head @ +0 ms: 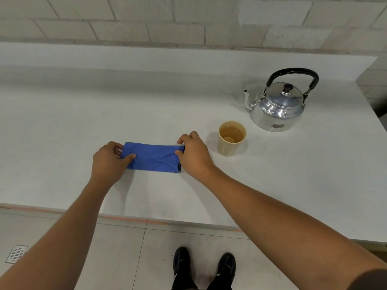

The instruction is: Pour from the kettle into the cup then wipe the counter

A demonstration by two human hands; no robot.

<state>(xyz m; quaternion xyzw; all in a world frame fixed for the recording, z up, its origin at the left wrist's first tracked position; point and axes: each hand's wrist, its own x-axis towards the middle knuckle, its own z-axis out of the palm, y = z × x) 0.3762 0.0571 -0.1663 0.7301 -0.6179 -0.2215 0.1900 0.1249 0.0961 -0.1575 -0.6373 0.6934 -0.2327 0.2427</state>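
A folded blue cloth [154,157] lies flat on the white counter [62,122]. My left hand [109,162] pinches its left end between thumb and fingers. My right hand [193,155] pinches its right end the same way. Just right of my right hand stands a beige cup [231,149], upright, with brownish liquid in it. Behind the cup at the right sits a shiny metal kettle [278,107] with a black handle, lid on, spout pointing left.
A raised white ledge [167,57] and a brick wall [188,19] run along the counter's back. The counter's front edge [125,217] is near my body. Below are a tiled floor, a floor drain [16,253] and my black shoes [205,266].
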